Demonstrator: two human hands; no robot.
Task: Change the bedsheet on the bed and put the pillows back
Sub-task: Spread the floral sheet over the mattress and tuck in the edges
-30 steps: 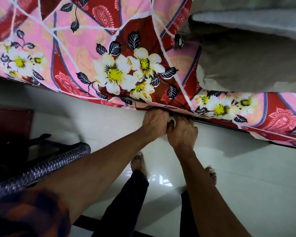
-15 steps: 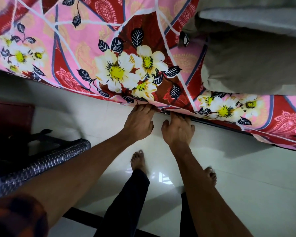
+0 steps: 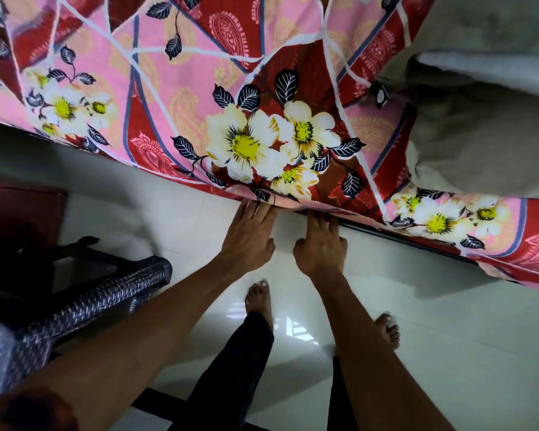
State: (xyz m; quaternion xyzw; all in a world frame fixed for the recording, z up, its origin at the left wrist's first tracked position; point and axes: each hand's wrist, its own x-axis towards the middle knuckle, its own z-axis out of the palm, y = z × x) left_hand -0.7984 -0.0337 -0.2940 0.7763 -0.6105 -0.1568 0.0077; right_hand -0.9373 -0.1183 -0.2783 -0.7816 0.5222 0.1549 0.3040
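Both hands side by side, left hand and right hand, fingers straight, pressing bedsheet hem under bed edge. Risk: shallow tuck slips out; grey pillow may pin sheet and bunch it.

The pink and red cotton bedsheet carries white flowers with yellow centres, navy veined leaves, pale paisley motifs and crossing white and blue lines. The soft grey-beige pillow is plain. The glossy tiled floor is white. The woven wicker chair shows a black-and-grey weave.
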